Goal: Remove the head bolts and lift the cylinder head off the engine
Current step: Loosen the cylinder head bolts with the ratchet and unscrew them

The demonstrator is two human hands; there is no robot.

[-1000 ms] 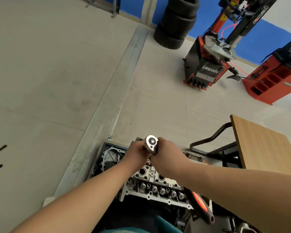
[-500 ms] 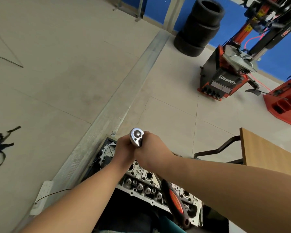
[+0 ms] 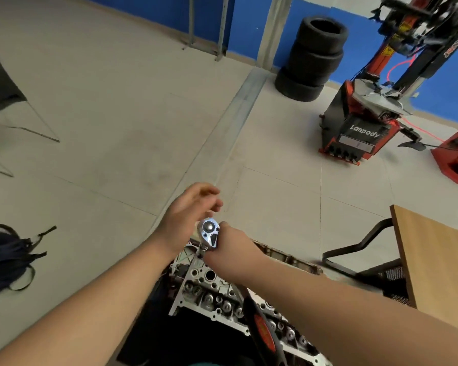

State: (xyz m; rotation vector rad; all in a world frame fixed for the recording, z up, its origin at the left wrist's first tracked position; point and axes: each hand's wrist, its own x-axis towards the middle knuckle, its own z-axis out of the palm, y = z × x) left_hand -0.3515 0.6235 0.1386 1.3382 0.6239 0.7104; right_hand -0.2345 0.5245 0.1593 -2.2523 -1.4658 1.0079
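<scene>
Since 0.5 s ago our left hand released the ratchet; our right hand grips it. We judge the cylinder head heavy, rigid; lift by both ends.

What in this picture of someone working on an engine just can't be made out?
Head view only:
- Bolt under the ratchet: hidden by the ratchet's head and the right hand.
- Near end of the cylinder head: cut off by the bottom edge, partly covered by the right forearm.
- Ratchet's red and black handle: mostly behind that forearm.
- Left hand: fingertips motion-blurred, exact pose unclear.
- Remaining bolts: too small to count.
</scene>
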